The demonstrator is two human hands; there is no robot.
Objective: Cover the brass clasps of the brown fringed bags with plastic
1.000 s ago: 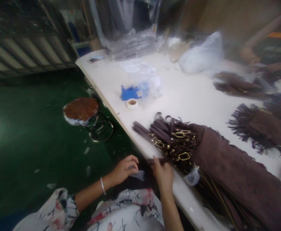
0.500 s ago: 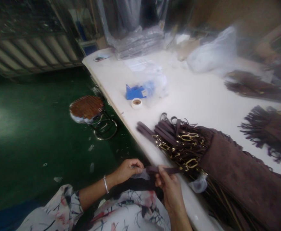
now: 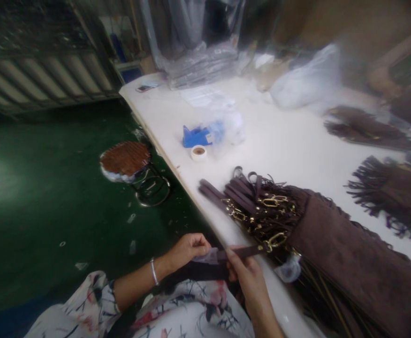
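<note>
My left hand (image 3: pixel 186 250) is closed in a pinch on a small clear plastic sleeve (image 3: pixel 207 256) at the end of a dark brown strap (image 3: pixel 242 252). My right hand (image 3: pixel 246 274) grips that same strap a little further along, its fingers wrapped round it. The strap runs right to a gold clasp (image 3: pixel 275 241) on a heap of brown fringed suede bags (image 3: pixel 335 249) lying on the white table (image 3: pixel 286 145). Both hands are at the table's near edge, above my lap.
A blue tape dispenser (image 3: pixel 195 135) and a tape roll (image 3: pixel 199 152) lie mid-table. More fringed bags (image 3: pixel 388 192) and clear plastic bags (image 3: pixel 304 80) are at the right and back. A round stool (image 3: pixel 125 160) stands on the green floor. Another person's arm (image 3: pixel 395 70) shows at far right.
My left hand has brought the plastic sleeve up to the strap's end and onto it. My right hand has shifted its grip along the strap. The view has swung slightly.
</note>
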